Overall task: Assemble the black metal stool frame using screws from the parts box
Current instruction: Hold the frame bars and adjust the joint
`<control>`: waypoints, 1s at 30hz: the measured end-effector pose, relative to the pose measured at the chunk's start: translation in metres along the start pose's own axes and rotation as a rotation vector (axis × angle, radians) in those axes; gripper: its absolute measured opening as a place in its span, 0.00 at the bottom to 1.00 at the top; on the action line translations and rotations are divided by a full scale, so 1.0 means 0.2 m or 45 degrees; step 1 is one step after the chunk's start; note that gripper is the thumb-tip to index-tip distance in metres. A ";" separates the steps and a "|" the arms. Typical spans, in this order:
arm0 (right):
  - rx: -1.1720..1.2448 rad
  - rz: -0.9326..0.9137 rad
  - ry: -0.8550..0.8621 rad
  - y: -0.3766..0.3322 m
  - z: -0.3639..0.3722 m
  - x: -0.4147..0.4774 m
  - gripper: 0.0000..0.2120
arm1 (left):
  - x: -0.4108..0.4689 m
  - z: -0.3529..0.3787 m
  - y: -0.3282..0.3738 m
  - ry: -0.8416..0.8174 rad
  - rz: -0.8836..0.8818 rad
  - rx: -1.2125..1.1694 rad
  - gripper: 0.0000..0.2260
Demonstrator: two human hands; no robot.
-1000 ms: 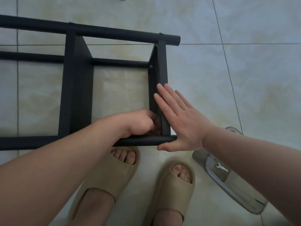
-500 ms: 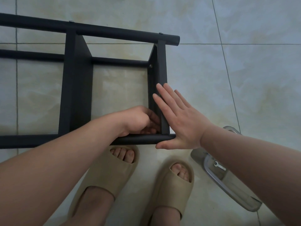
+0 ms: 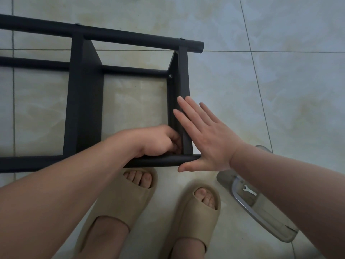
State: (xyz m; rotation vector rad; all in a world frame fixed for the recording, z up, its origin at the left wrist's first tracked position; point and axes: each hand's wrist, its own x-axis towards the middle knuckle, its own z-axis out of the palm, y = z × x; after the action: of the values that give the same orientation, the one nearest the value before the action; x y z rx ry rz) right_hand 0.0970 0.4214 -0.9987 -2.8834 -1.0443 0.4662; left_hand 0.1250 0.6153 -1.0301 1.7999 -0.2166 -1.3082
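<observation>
I look straight down at a pale, glossy tiled floor (image 3: 280,90) where a black metal stool frame (image 3: 84,101) lies on its side, made of two long round tubes joined by flat cross panels. It fills the upper left of the view, with its near tube just in front of my feet. My left hand (image 3: 158,141) reaches into the inner corner where the right-end cross panel meets the near tube. Its fingers (image 3: 174,139) are curled in tight against the metal, and I cannot tell whether they pinch a screw or anything else there. My right hand (image 3: 207,135) lies flat and spread against the outer face of that same panel. Its fingers (image 3: 188,109) are straight and point up along the panel, and the thumb sits just under the open end of the near tube. A small screw head (image 3: 170,76) shows higher up on the inner side of the panel. To the right, partly hidden under my right forearm, a clear plastic parts box (image 3: 240,200) rests on the floor with a small silver flat wrench (image 3: 249,190) inside it. Below the frame are my two feet in beige foam slide sandals, the left sandal (image 3: 119,202) and the right sandal (image 3: 196,214).
</observation>
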 end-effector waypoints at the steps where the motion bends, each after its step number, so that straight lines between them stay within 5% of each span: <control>1: -0.008 0.002 -0.001 0.00 0.00 0.00 0.59 | 0.00 0.00 0.00 -0.003 0.001 -0.004 0.12; 16: 0.035 0.014 0.027 -0.01 0.02 0.00 0.59 | -0.01 0.01 0.00 0.052 0.044 -0.067 0.16; 22: 0.050 0.012 0.043 -0.01 0.02 0.00 0.58 | -0.02 0.02 -0.02 0.103 -0.025 -0.532 0.08; 30: 0.067 0.014 0.053 -0.01 0.03 0.00 0.58 | 0.01 0.00 -0.05 0.191 0.006 -0.370 0.03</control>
State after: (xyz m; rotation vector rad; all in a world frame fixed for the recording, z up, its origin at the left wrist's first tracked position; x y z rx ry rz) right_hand 0.0940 0.4231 -1.0036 -2.8414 -0.9954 0.4256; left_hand 0.1219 0.6198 -1.0378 1.6373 0.0503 -1.1314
